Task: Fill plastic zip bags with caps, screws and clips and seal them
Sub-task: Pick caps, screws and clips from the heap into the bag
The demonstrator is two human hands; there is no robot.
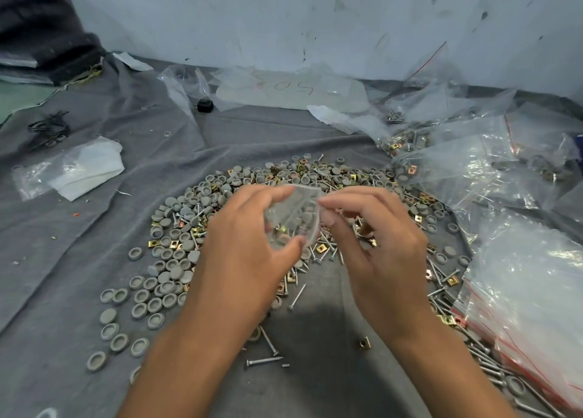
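Your left hand (252, 244) is pinching the small clear plastic zip bag (291, 217) between thumb and curled fingers. Your right hand (378, 244) is pinching its top edge, above the grey round caps (164, 278).

Both forearms enter from bottom edge, bare, converging toward centre. Left hand (249, 237) back-up, wrist roughly straight, fingers curled, thumb and fingertips pinching the left side of a small clear zip bag (291, 218). Right hand (378, 244) mirrors it from the other side: index and thumb pinching the bag's upper right edge, remaining fingers loosely curled below, knuckles facing camera. Hands close together, fingertips almost meeting across the bag, both raised above the surface. Right forearm angled in more steeply than left
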